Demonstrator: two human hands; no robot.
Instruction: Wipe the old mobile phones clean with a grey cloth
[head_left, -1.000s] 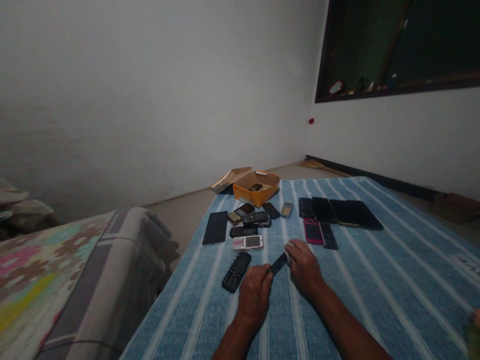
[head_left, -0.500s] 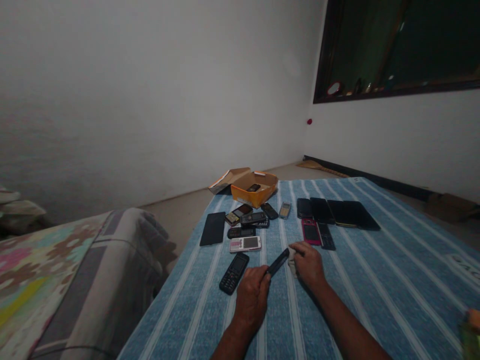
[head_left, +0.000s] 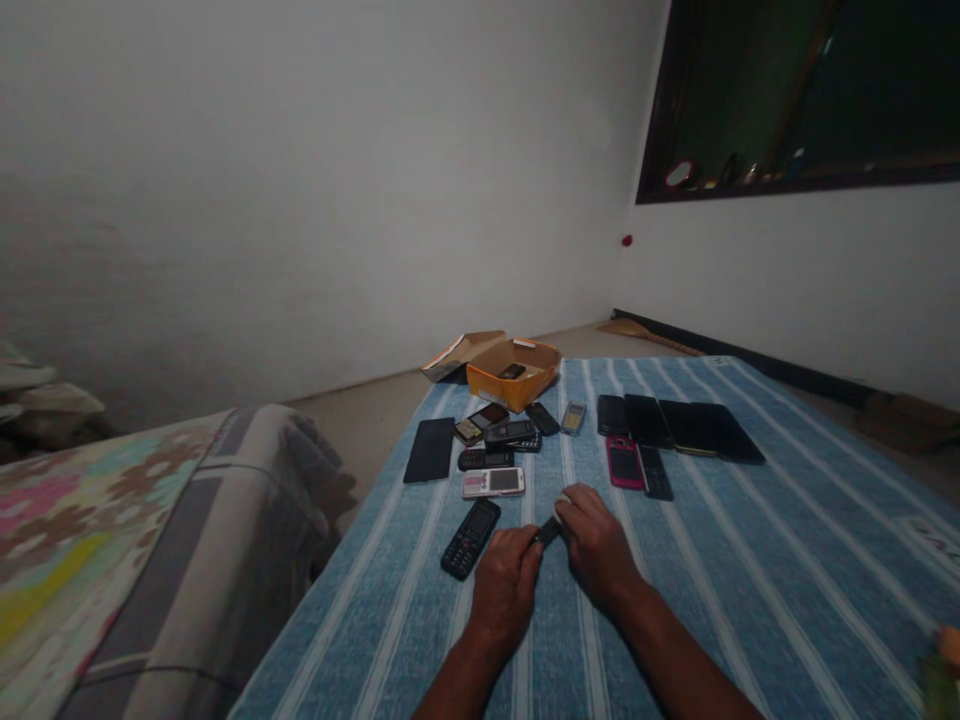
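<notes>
My left hand [head_left: 508, 577] is closed around one end of a small dark mobile phone [head_left: 549, 531], held low over the bed cover. Against the phone's other end, my right hand [head_left: 598, 543] has its fingers bent around a pale cloth, of which only a scrap shows; most of it is hidden. A black keypad phone [head_left: 471, 538] lies just left of my left hand. Beyond it sit a white-and-pink phone [head_left: 493, 482] and a small black phone [head_left: 486, 458]. To the right lie a pink-framed phone [head_left: 624, 462] and a dark slim phone [head_left: 656, 473].
An open orange cardboard box [head_left: 514, 388] with a phone inside stands at the far end. In front are several more phones and a black tablet-like slab [head_left: 430, 450]. Large dark devices [head_left: 712, 432] line the right. Striped blue fabric [head_left: 720, 600] covers the surface.
My right hand has moved left along the phone towards my left hand, now covering its far end. The pale cloth shows less than before. The view has shifted slightly.
</notes>
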